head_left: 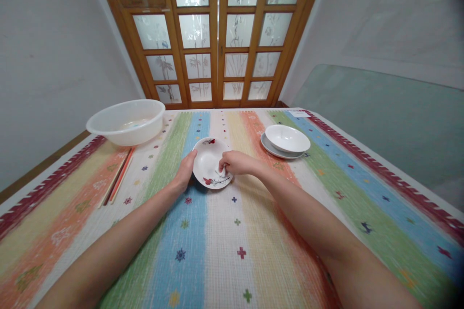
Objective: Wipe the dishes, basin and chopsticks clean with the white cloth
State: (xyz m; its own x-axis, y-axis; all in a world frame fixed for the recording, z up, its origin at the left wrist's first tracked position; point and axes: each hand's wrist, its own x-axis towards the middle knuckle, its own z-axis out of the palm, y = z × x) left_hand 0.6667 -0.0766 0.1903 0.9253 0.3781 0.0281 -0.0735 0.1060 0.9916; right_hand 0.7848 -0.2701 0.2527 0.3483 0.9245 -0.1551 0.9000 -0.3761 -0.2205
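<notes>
Currently the person's L hand (186, 168) grips the rim of a floral bowl (208, 161) over the striped tablecloth (221, 251), thumb on the edge (other fingers mostly hidden); R hand (234, 162) pinches a small white wad (222, 172) inside it, R side. Chopsticks (117, 179) lie off L. Farther back: white bowl (288, 138) on a plate (277, 152), R; translucent basin (126, 130), L; then wood-framed glass doors (218, 50).

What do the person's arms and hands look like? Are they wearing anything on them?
The left arm and right arm look bare, slim and smooth, with no sleeves, watch or bracelet showing. The left hand and right hand wear no gloves.
</notes>
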